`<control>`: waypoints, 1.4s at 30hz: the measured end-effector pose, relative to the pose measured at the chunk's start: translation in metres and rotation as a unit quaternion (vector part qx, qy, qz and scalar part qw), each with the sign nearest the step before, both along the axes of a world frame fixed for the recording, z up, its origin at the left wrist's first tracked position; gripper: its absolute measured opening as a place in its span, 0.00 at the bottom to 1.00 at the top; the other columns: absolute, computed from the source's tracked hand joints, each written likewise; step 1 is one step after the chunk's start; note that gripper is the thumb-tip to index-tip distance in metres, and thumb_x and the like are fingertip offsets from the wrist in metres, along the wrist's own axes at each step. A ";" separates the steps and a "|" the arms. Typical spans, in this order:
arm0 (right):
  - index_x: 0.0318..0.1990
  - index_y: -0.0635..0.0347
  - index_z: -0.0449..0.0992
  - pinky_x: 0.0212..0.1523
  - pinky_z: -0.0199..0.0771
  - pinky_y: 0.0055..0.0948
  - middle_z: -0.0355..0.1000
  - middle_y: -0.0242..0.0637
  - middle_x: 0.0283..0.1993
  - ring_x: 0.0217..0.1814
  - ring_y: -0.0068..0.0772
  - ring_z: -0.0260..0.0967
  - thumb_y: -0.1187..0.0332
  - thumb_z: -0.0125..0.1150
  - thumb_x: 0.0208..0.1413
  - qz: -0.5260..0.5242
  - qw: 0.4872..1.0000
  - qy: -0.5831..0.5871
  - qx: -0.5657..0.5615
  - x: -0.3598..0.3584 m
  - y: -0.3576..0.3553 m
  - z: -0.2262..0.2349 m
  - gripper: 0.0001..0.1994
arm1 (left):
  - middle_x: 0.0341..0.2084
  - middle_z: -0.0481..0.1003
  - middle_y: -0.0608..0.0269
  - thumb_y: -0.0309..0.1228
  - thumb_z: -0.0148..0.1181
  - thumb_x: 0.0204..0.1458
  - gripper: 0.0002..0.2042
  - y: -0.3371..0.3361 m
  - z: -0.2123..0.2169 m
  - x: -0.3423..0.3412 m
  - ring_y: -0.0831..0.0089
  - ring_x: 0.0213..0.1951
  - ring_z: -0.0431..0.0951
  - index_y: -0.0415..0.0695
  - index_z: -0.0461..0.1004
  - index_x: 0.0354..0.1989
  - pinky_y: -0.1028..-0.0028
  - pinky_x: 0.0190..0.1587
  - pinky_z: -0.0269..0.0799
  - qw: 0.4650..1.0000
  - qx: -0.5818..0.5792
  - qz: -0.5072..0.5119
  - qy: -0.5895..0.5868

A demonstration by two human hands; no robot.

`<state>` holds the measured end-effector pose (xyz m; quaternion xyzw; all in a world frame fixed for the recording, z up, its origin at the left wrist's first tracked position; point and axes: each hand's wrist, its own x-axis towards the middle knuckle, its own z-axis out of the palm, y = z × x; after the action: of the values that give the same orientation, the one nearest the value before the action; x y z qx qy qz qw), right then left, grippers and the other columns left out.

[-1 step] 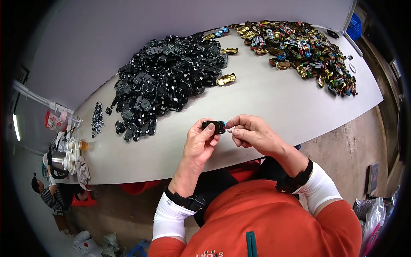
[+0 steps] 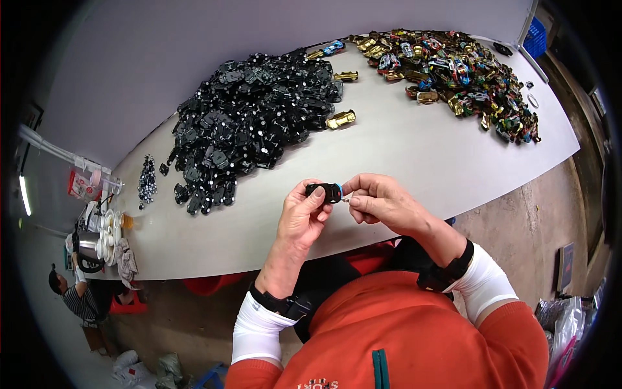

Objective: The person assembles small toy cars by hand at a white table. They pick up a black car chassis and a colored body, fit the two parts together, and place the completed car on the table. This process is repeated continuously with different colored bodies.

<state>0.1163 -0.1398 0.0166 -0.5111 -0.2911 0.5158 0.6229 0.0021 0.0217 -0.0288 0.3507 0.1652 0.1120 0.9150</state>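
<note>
My left hand (image 2: 299,217) is closed around a small black toy car (image 2: 331,193), thumb on top, over the near part of the table. A strip of blue shows along the car's right end. Close against that end is my right hand (image 2: 387,202), its thumb and index finger pinched on a small pale piece (image 2: 345,200) too tiny to make out well. The piece points at the car; whether it touches cannot be told. Beyond my hands lies a big heap of black car bases (image 2: 253,117) with white-dotted wheels.
Colourful and gold toy cars (image 2: 453,78) are piled at the back right. A gold car (image 2: 341,119) lies beside the black heap. Small wheel parts (image 2: 148,181) sit at the left, near a steel pot (image 2: 89,243) and white dishes (image 2: 109,236). Another person (image 2: 78,295) is at far left.
The pale piece in my right fingers has shifted very slightly toward the toy car. My left hand and the heaps look the same.
</note>
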 end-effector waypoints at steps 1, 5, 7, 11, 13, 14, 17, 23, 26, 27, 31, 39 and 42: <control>0.44 0.68 0.66 0.20 0.54 0.15 0.67 0.29 0.23 0.21 0.13 0.54 0.71 0.46 0.57 0.002 1.000 -0.016 0.001 -0.001 0.000 0.003 0.11 | 0.27 0.72 0.60 0.27 0.58 0.50 0.06 -0.001 0.000 0.000 0.77 0.22 0.70 0.43 0.70 0.35 0.85 0.17 0.62 1.000 0.000 0.002 -0.001; 0.42 0.67 0.67 0.20 0.53 0.14 0.67 0.29 0.23 0.21 0.13 0.54 0.71 0.47 0.58 0.008 1.000 0.002 0.024 0.003 0.000 -0.006 0.09 | 0.25 0.73 0.61 0.24 0.59 0.49 0.05 -0.003 0.003 0.001 0.75 0.18 0.70 0.44 0.70 0.32 0.84 0.15 0.62 1.000 -0.019 -0.001 0.005; 0.40 0.66 0.67 0.20 0.53 0.15 0.67 0.29 0.23 0.21 0.12 0.54 0.71 0.47 0.57 0.007 1.000 0.007 0.025 0.003 -0.003 -0.005 0.07 | 0.25 0.72 0.61 0.24 0.59 0.49 0.05 -0.004 0.005 0.002 0.76 0.18 0.70 0.44 0.70 0.32 0.84 0.15 0.62 1.000 -0.014 -0.009 0.007; 0.37 0.63 0.67 0.20 0.54 0.15 0.66 0.28 0.22 0.21 0.12 0.54 0.73 0.48 0.57 -0.002 0.999 -0.020 0.029 0.004 -0.006 -0.005 0.04 | 0.25 0.72 0.62 0.23 0.59 0.49 0.05 -0.011 0.009 0.003 0.77 0.18 0.70 0.43 0.70 0.33 0.84 0.15 0.62 1.000 0.002 0.001 0.001; 0.35 0.62 0.68 0.21 0.54 0.15 0.65 0.28 0.22 0.21 0.12 0.54 0.73 0.49 0.56 -0.016 0.999 -0.039 0.032 0.001 -0.007 -0.005 0.03 | 0.24 0.72 0.62 0.22 0.59 0.48 0.05 -0.015 0.012 0.003 0.77 0.18 0.70 0.42 0.70 0.32 0.84 0.15 0.63 0.999 0.034 0.022 -0.003; 0.35 0.62 0.68 0.21 0.54 0.15 0.64 0.27 0.21 0.21 0.12 0.54 0.74 0.49 0.56 -0.039 0.997 -0.061 0.034 0.000 -0.007 -0.007 0.03 | 0.24 0.72 0.62 0.21 0.59 0.48 0.05 -0.018 0.013 0.004 0.77 0.18 0.70 0.42 0.70 0.32 0.84 0.15 0.63 0.998 0.050 0.032 -0.005; 0.34 0.62 0.68 0.21 0.55 0.15 0.62 0.26 0.21 0.21 0.13 0.54 0.75 0.49 0.55 -0.095 0.988 -0.117 0.040 -0.002 -0.005 -0.014 0.03 | 0.23 0.72 0.62 0.21 0.59 0.47 0.05 -0.039 0.027 0.007 0.78 0.18 0.71 0.40 0.69 0.31 0.83 0.15 0.64 0.962 0.245 0.121 -0.020; 0.36 0.65 0.67 0.21 0.55 0.16 0.62 0.26 0.22 0.22 0.13 0.55 0.76 0.46 0.55 -0.071 0.997 -0.011 0.040 -0.005 -0.012 -0.012 0.04 | 0.21 0.72 0.61 0.21 0.59 0.47 0.07 -0.028 0.024 0.009 0.77 0.17 0.71 0.39 0.67 0.31 0.82 0.15 0.65 0.981 0.168 0.098 0.018; 0.37 0.66 0.67 0.21 0.55 0.16 0.62 0.26 0.22 0.23 0.13 0.55 0.75 0.45 0.56 -0.064 0.997 0.002 0.039 -0.004 -0.014 -0.015 0.05 | 0.21 0.72 0.61 0.21 0.59 0.47 0.07 -0.028 0.022 0.009 0.77 0.17 0.71 0.39 0.67 0.32 0.82 0.15 0.65 0.983 0.156 0.090 0.029; 0.36 0.65 0.67 0.21 0.55 0.16 0.62 0.26 0.22 0.23 0.13 0.55 0.75 0.46 0.56 -0.070 0.997 -0.004 0.037 -0.003 -0.014 -0.016 0.05 | 0.21 0.72 0.61 0.21 0.59 0.47 0.07 -0.029 0.022 0.010 0.77 0.17 0.71 0.39 0.67 0.32 0.82 0.14 0.65 0.983 0.157 0.088 0.031; 0.35 0.64 0.67 0.21 0.56 0.17 0.62 0.26 0.21 0.22 0.14 0.55 0.74 0.47 0.56 -0.104 0.989 -0.095 0.039 -0.004 -0.009 -0.023 0.04 | 0.22 0.72 0.61 0.21 0.60 0.47 0.07 -0.032 0.023 0.011 0.78 0.17 0.71 0.38 0.68 0.32 0.83 0.15 0.65 0.977 0.190 0.097 0.027; 0.33 0.62 0.69 0.22 0.58 0.15 0.64 0.26 0.21 0.22 0.13 0.58 0.73 0.47 0.56 -0.012 1.000 -0.012 -0.009 -0.012 -0.007 -0.022 0.04 | 0.32 0.73 0.64 0.29 0.57 0.52 0.07 -0.043 0.022 0.023 0.77 0.30 0.71 0.40 0.71 0.37 0.78 0.31 0.70 0.986 0.086 0.140 -0.035; 0.36 0.62 0.69 0.21 0.57 0.15 0.64 0.26 0.22 0.22 0.13 0.58 0.73 0.46 0.57 -0.005 0.999 -0.022 -0.033 0.007 -0.028 -0.017 0.05 | 0.32 0.73 0.61 0.30 0.55 0.53 0.08 -0.035 0.027 0.005 0.77 0.27 0.71 0.40 0.71 0.39 0.80 0.28 0.68 0.991 0.129 0.018 -0.027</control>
<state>0.1237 -0.1680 0.0000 -0.5438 -0.2850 0.5108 0.6018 0.0071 -0.0133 -0.0018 0.4595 0.1306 0.1588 0.8640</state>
